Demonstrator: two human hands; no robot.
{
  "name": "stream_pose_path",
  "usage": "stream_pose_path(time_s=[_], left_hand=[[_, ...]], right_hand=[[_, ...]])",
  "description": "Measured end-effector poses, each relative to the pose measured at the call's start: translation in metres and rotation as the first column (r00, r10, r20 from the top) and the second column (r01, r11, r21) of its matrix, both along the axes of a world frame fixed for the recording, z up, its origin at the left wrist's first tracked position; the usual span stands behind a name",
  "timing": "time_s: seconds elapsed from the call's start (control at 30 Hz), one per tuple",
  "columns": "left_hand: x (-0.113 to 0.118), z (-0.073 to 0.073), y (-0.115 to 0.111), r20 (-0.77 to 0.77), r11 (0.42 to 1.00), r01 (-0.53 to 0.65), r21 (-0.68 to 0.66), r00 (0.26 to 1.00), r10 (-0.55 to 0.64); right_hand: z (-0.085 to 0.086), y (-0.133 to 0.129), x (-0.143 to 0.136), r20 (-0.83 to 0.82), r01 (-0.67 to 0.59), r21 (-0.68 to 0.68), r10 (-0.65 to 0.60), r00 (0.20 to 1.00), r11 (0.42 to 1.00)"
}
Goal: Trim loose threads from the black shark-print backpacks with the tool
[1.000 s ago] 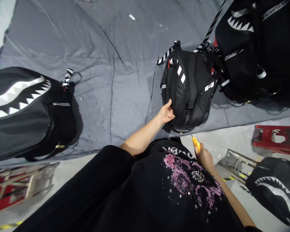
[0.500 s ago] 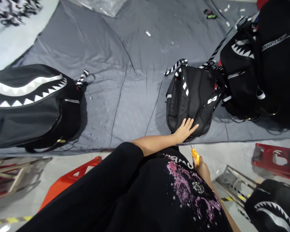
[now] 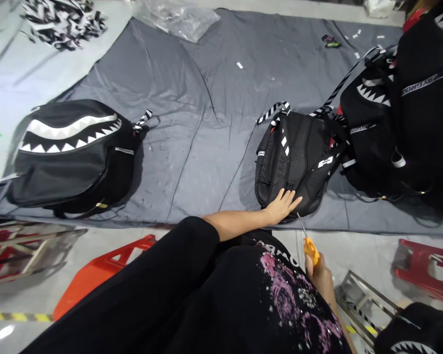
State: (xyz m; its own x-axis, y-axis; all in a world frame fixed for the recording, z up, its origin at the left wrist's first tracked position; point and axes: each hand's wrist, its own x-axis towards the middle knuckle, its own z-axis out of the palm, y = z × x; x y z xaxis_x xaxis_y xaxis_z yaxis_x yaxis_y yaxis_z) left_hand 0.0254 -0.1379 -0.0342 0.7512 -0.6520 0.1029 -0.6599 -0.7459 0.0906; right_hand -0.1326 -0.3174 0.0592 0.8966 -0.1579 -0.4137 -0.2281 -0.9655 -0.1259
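Note:
A black backpack (image 3: 268, 184) lies on the grey cloth with its padded back and straps up. Its trim is black-and-white striped. My left hand (image 3: 280, 206) rests flat on the backpack's near end, fingers spread. Just below that, my right hand (image 3: 321, 275) is closed around an orange-handled tool (image 3: 311, 251) with a thin metal shaft. The tip points toward the backpack's near edge; whether it touches is unclear. I cannot make out the tool's exact kind.
A shark-mouth backpack (image 3: 74, 167) lies on the left. More black backpacks (image 3: 421, 123) crowd the right side. Striped strips (image 3: 64, 22) are heaped at the far left, near clear plastic (image 3: 184, 19). An orange stool (image 3: 99, 273) and a red stool (image 3: 426, 268) stand below the edge.
My right hand has drawn the tool slightly down and to the right, away from the backpack's edge. My left hand stays on the backpack. The view has shifted left.

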Motion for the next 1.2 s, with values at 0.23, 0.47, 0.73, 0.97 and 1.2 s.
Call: stream_pose_path(time_s=[0.23,0.47,0.73,0.97,1.2], left_hand=[[0.002,-0.004,0.000,-0.019,1.000,0.027,0.015,0.999,-0.026],[0.001,-0.009,0.000,-0.025,1.000,0.001,-0.006,1.000,-0.001],[0.001,-0.017,-0.001,-0.043,0.996,-0.030,-0.079,0.999,0.026],[0.000,-0.017,0.003,-0.065,0.993,-0.030,-0.112,0.998,0.023],[-0.001,-0.016,0.004,-0.069,0.987,-0.026,-0.158,0.997,0.016]], right_hand=[[0.016,0.059,0.158,-0.035,-0.197,-0.155,0.194,0.980,0.968],[0.026,0.062,0.193,-0.122,-0.388,-0.181,0.371,0.921,0.904],[0.035,0.047,0.200,-0.203,-0.479,-0.213,0.441,0.874,0.851],[0.039,0.038,0.186,-0.184,-0.568,-0.212,0.538,0.823,0.795],[0.038,0.042,0.187,-0.197,-0.559,-0.185,0.527,0.827,0.808]])
